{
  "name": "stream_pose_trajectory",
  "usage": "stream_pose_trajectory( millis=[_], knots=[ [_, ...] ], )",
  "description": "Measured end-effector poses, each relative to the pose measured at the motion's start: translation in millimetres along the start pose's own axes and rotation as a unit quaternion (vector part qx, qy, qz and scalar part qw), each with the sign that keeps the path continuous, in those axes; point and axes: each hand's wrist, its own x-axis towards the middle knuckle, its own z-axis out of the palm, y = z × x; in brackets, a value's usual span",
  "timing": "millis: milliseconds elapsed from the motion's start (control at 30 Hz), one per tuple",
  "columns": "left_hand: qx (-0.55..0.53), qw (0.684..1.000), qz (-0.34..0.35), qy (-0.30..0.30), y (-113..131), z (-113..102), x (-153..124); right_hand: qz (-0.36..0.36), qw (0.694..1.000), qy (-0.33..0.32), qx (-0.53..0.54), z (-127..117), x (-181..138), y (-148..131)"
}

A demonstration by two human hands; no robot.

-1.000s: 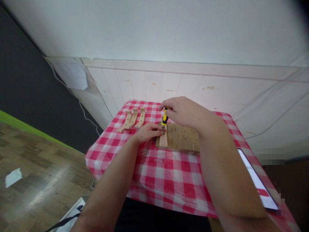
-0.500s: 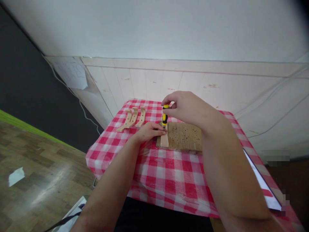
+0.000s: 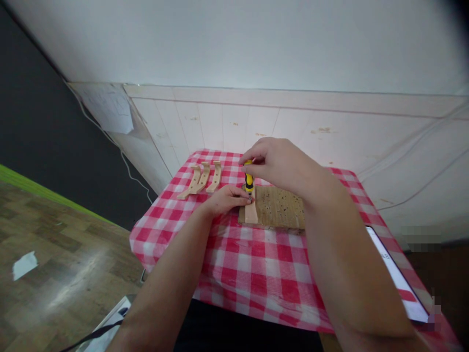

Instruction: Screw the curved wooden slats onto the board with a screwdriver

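My right hand [image 3: 273, 159] has its fingers round the top of a yellow and black screwdriver [image 3: 249, 183], which stands nearly upright with its tip down. Under the tip, a pale wooden piece [image 3: 251, 214] lies across the left end of a brown wooden board [image 3: 280, 208] marked with many small holes. My left hand [image 3: 229, 199] rests beside the board, thumb and forefinger closed together right at the screwdriver's tip. Whatever those fingers pinch is hidden or too small to make out.
Three pale wooden hooks [image 3: 201, 180] with drilled holes lie on the red and white checked tablecloth [image 3: 252, 274], left of the board. A flat device with a lit screen [image 3: 397, 281] lies at the right edge. The white panelled wall [image 3: 208, 120] stands behind the table.
My right hand has shifted slightly left at the top of the screwdriver, its fingers reaching further over the handle, which now leans a little. My left hand stays at the tip.
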Motion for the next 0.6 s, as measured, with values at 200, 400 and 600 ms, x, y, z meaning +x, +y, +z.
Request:
stream_pose_trajectory(
  millis=[200, 400, 600],
  knots=[
    [0.03, 0.999, 0.0, 0.016, 0.9, 0.7, -1.1, -0.001, 0.999, -0.018, 0.037, -2.0, -2.6, -2.2],
    [0.033, 0.999, -0.007, 0.008, 3.4, 0.8, -1.4, 0.015, 1.0, -0.014, 0.01, 0.5, -1.8, -4.1],
    [0.01, 1.0, -0.002, 0.001, 4.1, 1.4, -0.5, 0.004, 0.998, -0.052, 0.031, -0.9, -0.7, -1.7]
  ],
)
